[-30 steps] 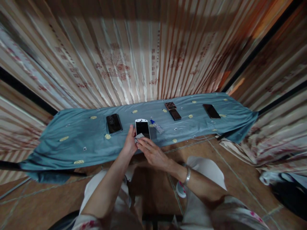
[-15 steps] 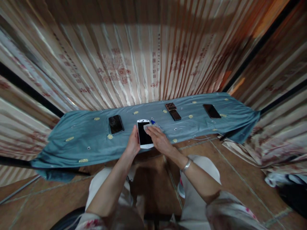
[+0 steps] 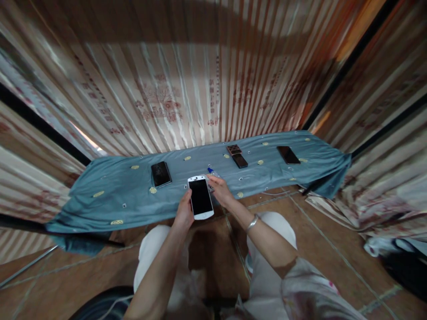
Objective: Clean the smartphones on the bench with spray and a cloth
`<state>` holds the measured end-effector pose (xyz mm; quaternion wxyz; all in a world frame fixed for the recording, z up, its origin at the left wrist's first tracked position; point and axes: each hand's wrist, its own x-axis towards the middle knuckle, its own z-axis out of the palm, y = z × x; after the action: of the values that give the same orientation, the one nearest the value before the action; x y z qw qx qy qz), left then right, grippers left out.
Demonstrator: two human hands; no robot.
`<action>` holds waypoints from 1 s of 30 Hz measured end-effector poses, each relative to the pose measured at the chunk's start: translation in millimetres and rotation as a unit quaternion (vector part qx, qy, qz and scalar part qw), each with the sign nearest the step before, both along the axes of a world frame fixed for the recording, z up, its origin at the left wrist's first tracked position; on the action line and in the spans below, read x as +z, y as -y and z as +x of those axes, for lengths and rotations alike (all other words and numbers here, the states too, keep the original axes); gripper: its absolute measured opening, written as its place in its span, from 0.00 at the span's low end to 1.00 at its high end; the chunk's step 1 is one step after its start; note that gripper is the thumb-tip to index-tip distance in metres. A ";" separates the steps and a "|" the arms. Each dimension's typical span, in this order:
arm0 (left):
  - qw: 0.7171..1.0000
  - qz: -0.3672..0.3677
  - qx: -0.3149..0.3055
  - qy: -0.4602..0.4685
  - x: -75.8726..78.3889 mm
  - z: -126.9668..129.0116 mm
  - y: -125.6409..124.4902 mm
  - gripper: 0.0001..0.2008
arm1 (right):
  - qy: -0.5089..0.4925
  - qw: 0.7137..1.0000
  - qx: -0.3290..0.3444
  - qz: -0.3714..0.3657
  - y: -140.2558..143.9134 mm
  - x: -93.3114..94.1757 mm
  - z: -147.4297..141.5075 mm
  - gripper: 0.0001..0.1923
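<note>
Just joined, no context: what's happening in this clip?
A seated person holds a white phone by its edge in the left hand, screen dark, at the near edge of a table draped in blue cloth. The right hand is beside the phone's top, next to a small blue-capped bottle. Three dark phones lie on the cloth.

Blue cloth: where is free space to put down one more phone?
The blue cloth lies bare left of the black phone, and between the stacked phones and the far right phone. The middle, around the white phone, is crowded.
</note>
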<state>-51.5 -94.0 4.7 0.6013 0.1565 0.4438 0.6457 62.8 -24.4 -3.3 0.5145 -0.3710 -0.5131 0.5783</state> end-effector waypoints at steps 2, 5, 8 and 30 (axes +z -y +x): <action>1.000 0.007 0.011 -0.001 -4.2 -0.2 -3.0 0.14 | -0.068 0.996 0.011 -0.056 5.8 4.1 -0.6 0.15; 1.000 0.012 0.018 0.019 -6.8 -2.9 -7.7 0.13 | -0.115 0.986 0.039 -0.116 23.3 8.9 3.4 0.15; 0.999 0.004 0.008 0.044 -6.1 -7.2 -10.5 0.11 | -0.153 0.972 0.071 -0.165 48.1 8.4 10.0 0.15; 0.992 0.036 0.009 -0.117 -15.3 33.9 -16.8 0.22 | -0.008 0.998 -0.037 -0.050 57.4 -27.4 39.5 0.14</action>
<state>-17.6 -77.2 -10.6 0.5338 0.2484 0.4888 0.6438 102.3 -81.7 -30.7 0.5204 -0.4102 -0.4655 0.5867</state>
